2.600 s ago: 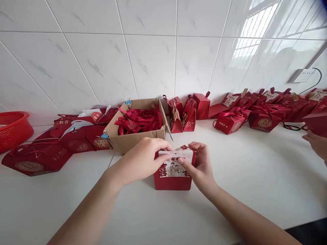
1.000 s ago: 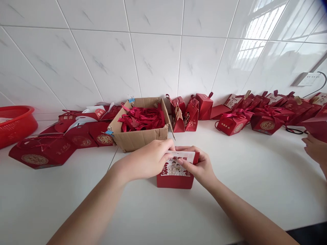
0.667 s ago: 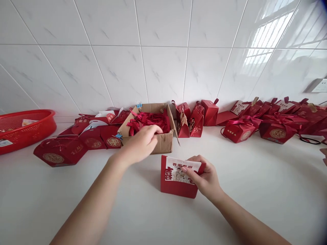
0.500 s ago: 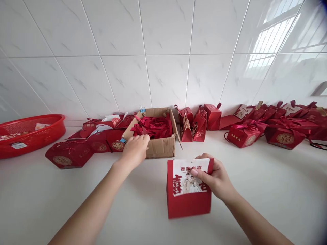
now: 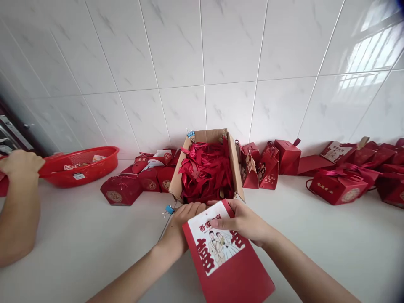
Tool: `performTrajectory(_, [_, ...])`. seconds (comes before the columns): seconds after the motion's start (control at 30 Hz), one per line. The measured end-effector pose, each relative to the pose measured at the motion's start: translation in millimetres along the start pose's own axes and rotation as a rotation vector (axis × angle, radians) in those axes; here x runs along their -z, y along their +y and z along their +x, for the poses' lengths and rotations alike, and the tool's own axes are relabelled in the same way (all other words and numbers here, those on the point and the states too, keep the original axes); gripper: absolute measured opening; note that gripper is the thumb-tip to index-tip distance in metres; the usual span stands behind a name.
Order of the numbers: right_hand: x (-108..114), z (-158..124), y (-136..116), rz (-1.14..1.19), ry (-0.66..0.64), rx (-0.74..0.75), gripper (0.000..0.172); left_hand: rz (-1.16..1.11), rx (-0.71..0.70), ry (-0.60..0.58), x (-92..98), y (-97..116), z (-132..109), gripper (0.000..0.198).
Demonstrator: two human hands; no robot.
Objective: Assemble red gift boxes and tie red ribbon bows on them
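Note:
My right hand [image 5: 248,221] grips a flat-sided red gift box [image 5: 240,273] by its upper end, thumb across the front. The gift box leans, and its white label shows a couple in wedding clothes. My left hand [image 5: 183,221] is closed at the front edge of an open cardboard box [image 5: 239,170], its fingertips partly covered by the gift box. Dark red ribbons [image 5: 205,172] fill the cardboard box in a loose heap. One blue binder clip [image 5: 169,209] sits by my left hand, another [image 5: 190,134] on the back rim.
Several finished red boxes [image 5: 121,189] stand left of the carton, others [image 5: 268,168] to its right, more [image 5: 337,187] further along. A red plastic basket [image 5: 104,166] lies at the left. Another person's hand [image 5: 22,166] reaches in beside it. A tiled wall [image 5: 233,50] closes the back.
The view has swung left. My right hand has brought the gift box over to my left hand and tilted it. The carton's front is lower and nearer. Another person's arm has come into view.

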State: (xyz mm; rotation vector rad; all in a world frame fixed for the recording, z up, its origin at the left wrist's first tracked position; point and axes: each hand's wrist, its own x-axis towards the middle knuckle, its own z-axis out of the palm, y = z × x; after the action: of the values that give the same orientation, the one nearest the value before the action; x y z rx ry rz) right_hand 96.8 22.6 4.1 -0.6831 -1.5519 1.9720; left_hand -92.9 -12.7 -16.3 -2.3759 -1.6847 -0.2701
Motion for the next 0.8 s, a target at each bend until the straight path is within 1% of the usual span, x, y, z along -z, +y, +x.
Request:
performTrajectory(0.13, [-0.7,-0.2,4.1,-0.013,-0.006,-0.047,0.039,-0.108,-0.148,-0.088,7.0,-11.2,-6.2,0.026])
performTrajectory(0.27, [-4.1,-3.8,9.6,0.005,-0.022,-0.063,0.039,-0.105,-0.202,-0.143,12.2,-14.4,-9.5,0.034])
performTrajectory(0.33, [-5.8,-5.0,11.5,0.019,-0.007,-0.084,0.04,-0.119,-0.257,-0.174,23.6,-17.0,-9.0,0.04])
performTrajectory(0.43, [-7.7,-5.7,12.6,0.033,0.021,-0.099,0.042,-0.193,-0.363,-0.273,51.7,-28.3,-2.3,0.049])
performTrajectory(0.47, [-8.1,-5.7,12.8,0.04,0.026,-0.104,0.043,-0.214,-0.362,-0.293,61.5,-33.5,2.2,0.049])
performTrajectory(0.53, [-8.6,-5.5,13.3,0.051,0.033,-0.107,0.042,-0.242,-0.309,-0.268,77.4,-44.0,15.5,0.046])
performTrajectory(0.6, [-8.8,-5.2,14.2,0.057,0.042,-0.1,0.04,-0.237,-0.2,-0.145,85.4,-52.3,34.6,0.044])
performTrajectory(0.67, [-9.1,-5.2,15.5,0.067,0.047,-0.087,0.039,-0.205,-0.102,-0.025,85.1,-57.2,57.7,0.04])
performTrajectory(0.73, [-9.7,-5.3,17.1,0.089,0.044,-0.093,0.039,-0.183,-0.069,0.019,79.1,-59.5,82.4,0.039])
performTrajectory(0.8, [-10.3,-4.9,18.9,0.113,0.04,-0.103,0.04,-0.161,-0.06,0.022,71.2,-60.5,106.3,0.037])
